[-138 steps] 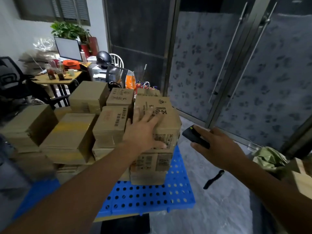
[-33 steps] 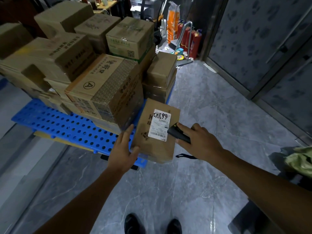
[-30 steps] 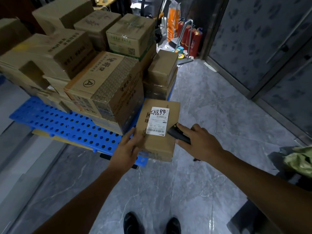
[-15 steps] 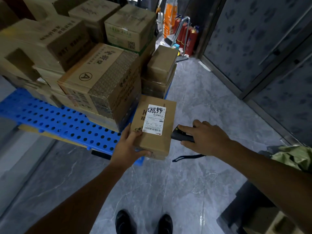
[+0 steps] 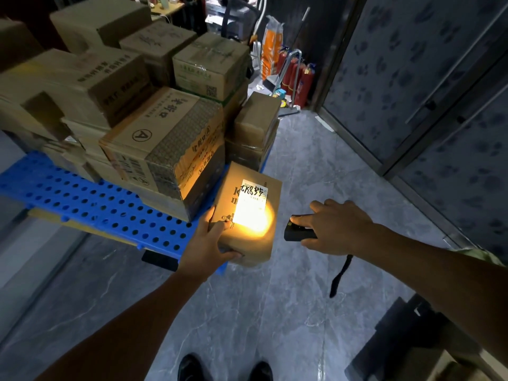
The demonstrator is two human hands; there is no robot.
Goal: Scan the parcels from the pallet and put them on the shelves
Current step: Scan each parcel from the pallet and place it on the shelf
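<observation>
1. The left hand [image 5: 204, 244] is closed around the near left corner of a small brown parcel [image 5: 248, 237], thumb on top and fingers under it.
2. The parcel is held up at the near corner of the blue pallet [image 5: 90, 200], just beside the stacked boxes.
3. A white label [image 5: 253, 196] with black writing sits on top of the parcel. A bright yellow light glows on its lower part.
4. The right hand [image 5: 336, 228] is wrapped around a black scanner [image 5: 298, 232]. The scanner points at the label, near the parcel but not touching it.
5. A black strap [image 5: 339, 276] hangs down from the scanner.
6. Many brown boxes [image 5: 165, 144] are piled on the pallet.
7. The floor [image 5: 247, 312] is grey and shiny. Two black shoes [image 5: 225, 369] show at the bottom.
8. Red fire extinguishers [image 5: 298, 78] stand far back by the wall.
</observation>
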